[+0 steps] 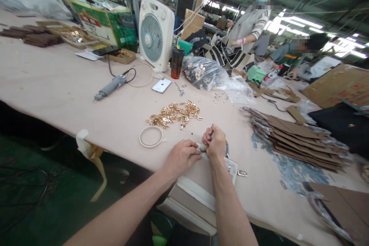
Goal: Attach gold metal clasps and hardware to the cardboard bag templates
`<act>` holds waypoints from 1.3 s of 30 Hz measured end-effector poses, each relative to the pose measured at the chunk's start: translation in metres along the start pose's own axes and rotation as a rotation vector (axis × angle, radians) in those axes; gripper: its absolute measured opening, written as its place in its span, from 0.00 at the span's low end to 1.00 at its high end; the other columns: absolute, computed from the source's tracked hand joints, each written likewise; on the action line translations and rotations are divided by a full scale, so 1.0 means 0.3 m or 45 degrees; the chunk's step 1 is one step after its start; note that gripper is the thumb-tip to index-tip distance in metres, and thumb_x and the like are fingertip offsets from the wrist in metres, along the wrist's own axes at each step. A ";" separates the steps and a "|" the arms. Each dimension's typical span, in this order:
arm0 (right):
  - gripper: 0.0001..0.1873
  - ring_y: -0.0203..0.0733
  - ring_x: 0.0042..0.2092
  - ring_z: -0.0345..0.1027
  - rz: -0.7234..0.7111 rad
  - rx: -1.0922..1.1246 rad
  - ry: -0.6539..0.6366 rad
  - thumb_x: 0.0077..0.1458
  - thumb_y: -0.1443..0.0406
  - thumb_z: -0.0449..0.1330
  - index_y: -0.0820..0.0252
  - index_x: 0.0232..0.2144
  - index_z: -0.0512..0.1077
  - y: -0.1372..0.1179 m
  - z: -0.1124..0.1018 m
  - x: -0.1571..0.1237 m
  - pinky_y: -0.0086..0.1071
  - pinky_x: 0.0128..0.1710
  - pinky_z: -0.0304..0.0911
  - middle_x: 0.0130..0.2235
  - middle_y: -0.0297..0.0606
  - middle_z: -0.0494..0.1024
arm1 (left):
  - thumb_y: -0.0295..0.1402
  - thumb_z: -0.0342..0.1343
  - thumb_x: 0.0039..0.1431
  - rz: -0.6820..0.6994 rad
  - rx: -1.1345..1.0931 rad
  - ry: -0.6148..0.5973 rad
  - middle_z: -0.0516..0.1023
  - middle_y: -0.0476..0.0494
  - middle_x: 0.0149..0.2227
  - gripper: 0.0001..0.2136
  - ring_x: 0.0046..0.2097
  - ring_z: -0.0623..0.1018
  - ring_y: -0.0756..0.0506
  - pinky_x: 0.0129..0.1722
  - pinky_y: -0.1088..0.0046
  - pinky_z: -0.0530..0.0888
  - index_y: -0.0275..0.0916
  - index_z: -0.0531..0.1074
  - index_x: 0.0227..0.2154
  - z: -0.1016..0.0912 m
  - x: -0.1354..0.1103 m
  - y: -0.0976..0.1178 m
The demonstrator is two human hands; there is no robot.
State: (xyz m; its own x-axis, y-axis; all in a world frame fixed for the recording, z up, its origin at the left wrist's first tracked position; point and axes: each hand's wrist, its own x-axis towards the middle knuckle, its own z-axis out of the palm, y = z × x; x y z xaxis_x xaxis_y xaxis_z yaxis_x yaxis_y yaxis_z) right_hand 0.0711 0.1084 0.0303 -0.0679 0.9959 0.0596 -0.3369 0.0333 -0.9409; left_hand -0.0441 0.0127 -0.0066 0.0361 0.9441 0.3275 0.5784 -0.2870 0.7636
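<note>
both hands meet at the near edge of the table (57,84). the right hand (215,143) is balled into a tight fist, its fingers folded down over a small pale piece (203,148), of which only a little shows on the side of the other hand. the left hand (182,157) lies just beside it, knuckles up and fingers curled in, the fingertips pinched on the end that shows. so the 2 hands both have hold of the piece, and it sits between them, low over the table edge. it is too covered to tell what it is.

under the right wrist lies a flat white part (232,166), and a small metal buckle (242,173) rests on the table just beside it.

beyond the hands a loose heap of gold fittings (174,113) is spread on the table, with a white ring (150,137) lying flat near its left end. further back are a white phone (162,85), a grey power screwdriver (111,86) on its cable, a dark tumbler (177,62) and a white box fan (155,32). a clear plastic bag (201,73) holds more fittings. to the right, a fanned stack of brown card pieces (296,138) lies well apart from the hands. a person in a striped sleeve (259,23) stands at the far side of the table.
</note>
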 end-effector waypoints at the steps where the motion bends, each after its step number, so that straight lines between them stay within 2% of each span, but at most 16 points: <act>1: 0.20 0.30 0.14 0.48 -0.029 -0.042 -0.026 0.60 0.55 0.57 0.55 0.20 0.61 0.004 -0.001 -0.010 0.27 0.14 0.44 0.16 0.23 0.58 | 0.32 0.68 0.60 -0.005 -0.001 0.001 0.83 0.44 0.45 0.02 0.48 0.80 0.42 0.51 0.62 0.77 0.44 0.84 0.36 0.001 0.000 -0.001; 5: 0.22 0.32 0.17 0.52 -0.179 -0.275 -0.107 0.63 0.54 0.56 0.55 0.19 0.63 0.022 0.000 -0.061 0.29 0.17 0.47 0.16 0.26 0.61 | 0.31 0.68 0.59 -0.049 -0.050 0.024 0.83 0.45 0.44 0.01 0.48 0.80 0.42 0.51 0.63 0.76 0.43 0.82 0.33 -0.009 -0.002 0.004; 7: 0.23 0.33 0.19 0.54 -0.267 -0.382 -0.142 0.64 0.54 0.56 0.55 0.19 0.63 0.027 0.001 -0.091 0.29 0.20 0.49 0.17 0.28 0.62 | 0.31 0.67 0.59 -0.047 -0.070 0.023 0.83 0.45 0.46 0.04 0.48 0.80 0.42 0.51 0.64 0.76 0.43 0.81 0.38 -0.020 0.000 0.011; 10: 0.23 0.34 0.22 0.55 -0.364 -0.438 -0.199 0.65 0.55 0.56 0.55 0.19 0.63 0.020 -0.002 -0.125 0.31 0.23 0.53 0.18 0.29 0.63 | 0.32 0.64 0.62 0.016 -0.028 -0.029 0.81 0.43 0.53 0.13 0.53 0.79 0.41 0.54 0.63 0.74 0.45 0.77 0.49 -0.033 0.005 0.018; 13: 0.22 0.34 0.20 0.53 -0.401 -0.236 -0.192 0.64 0.56 0.56 0.55 0.19 0.62 -0.012 -0.013 -0.138 0.31 0.22 0.51 0.18 0.28 0.61 | 0.36 0.65 0.63 0.052 0.066 -0.094 0.79 0.42 0.57 0.15 0.55 0.78 0.39 0.56 0.60 0.73 0.45 0.78 0.52 -0.028 0.007 0.012; 17: 0.20 0.33 0.18 0.51 -0.411 0.056 -0.226 0.64 0.57 0.57 0.54 0.20 0.63 -0.058 -0.018 -0.147 0.30 0.19 0.47 0.17 0.26 0.60 | 0.45 0.71 0.55 0.044 0.119 -0.107 0.79 0.40 0.58 0.24 0.55 0.78 0.37 0.56 0.59 0.72 0.44 0.77 0.53 -0.012 0.005 -0.002; 19: 0.20 0.33 0.18 0.51 -0.382 0.018 -0.314 0.64 0.57 0.57 0.55 0.21 0.65 -0.058 -0.011 -0.158 0.31 0.20 0.48 0.17 0.27 0.61 | 0.45 0.71 0.55 0.070 0.101 -0.109 0.80 0.42 0.57 0.21 0.54 0.79 0.39 0.54 0.61 0.73 0.45 0.77 0.50 -0.012 0.005 0.000; 23: 0.23 0.34 0.19 0.51 -0.364 -0.218 -0.394 0.67 0.55 0.55 0.55 0.19 0.63 -0.014 0.002 -0.182 0.32 0.22 0.48 0.18 0.28 0.61 | 0.38 0.68 0.59 0.099 0.075 -0.121 0.82 0.45 0.49 0.11 0.49 0.79 0.41 0.50 0.65 0.72 0.43 0.77 0.42 -0.023 0.007 0.013; 26: 0.24 0.34 0.21 0.54 -0.433 -0.418 -0.419 0.67 0.56 0.55 0.55 0.19 0.63 0.018 -0.001 -0.185 0.33 0.25 0.51 0.19 0.30 0.62 | 0.32 0.67 0.58 0.090 0.128 -0.141 0.82 0.44 0.44 0.09 0.46 0.78 0.40 0.48 0.64 0.72 0.41 0.75 0.40 -0.024 0.007 0.016; 28: 0.24 0.34 0.22 0.55 -0.468 -0.488 -0.400 0.66 0.56 0.55 0.55 0.18 0.62 0.031 -0.007 -0.174 0.33 0.26 0.53 0.20 0.30 0.62 | 0.32 0.67 0.58 0.065 0.165 -0.149 0.82 0.43 0.45 0.10 0.46 0.77 0.40 0.47 0.64 0.72 0.40 0.75 0.41 -0.019 0.005 0.014; 32: 0.24 0.32 0.19 0.52 -0.329 -0.365 -0.291 0.66 0.54 0.54 0.56 0.20 0.63 0.023 -0.005 -0.134 0.29 0.20 0.50 0.18 0.28 0.62 | 0.40 0.68 0.59 0.012 0.164 -0.127 0.81 0.44 0.49 0.16 0.48 0.76 0.40 0.47 0.63 0.73 0.42 0.74 0.47 -0.010 -0.002 0.013; 35: 0.22 0.30 0.17 0.50 -0.200 -0.209 -0.280 0.66 0.54 0.55 0.56 0.21 0.64 -0.026 0.017 -0.112 0.27 0.16 0.46 0.18 0.26 0.62 | 0.43 0.70 0.57 0.023 0.125 -0.104 0.81 0.45 0.49 0.22 0.49 0.76 0.40 0.50 0.63 0.72 0.43 0.73 0.50 -0.012 -0.005 0.015; 39: 0.21 0.29 0.16 0.48 -0.298 0.036 -0.244 0.65 0.56 0.56 0.56 0.21 0.62 -0.100 0.048 -0.113 0.25 0.16 0.46 0.17 0.24 0.59 | 0.43 0.71 0.56 0.052 0.141 -0.122 0.79 0.44 0.52 0.23 0.51 0.76 0.39 0.51 0.62 0.72 0.45 0.72 0.51 -0.022 -0.005 0.017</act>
State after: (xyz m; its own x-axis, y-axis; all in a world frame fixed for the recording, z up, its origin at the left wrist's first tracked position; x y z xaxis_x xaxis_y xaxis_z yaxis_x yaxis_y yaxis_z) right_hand 0.0699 0.0724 0.0613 -0.1605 0.9272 0.3385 -0.3904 0.2553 -0.8845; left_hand -0.0465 0.0086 0.0005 0.1358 0.9447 0.2985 0.6612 -0.3108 0.6829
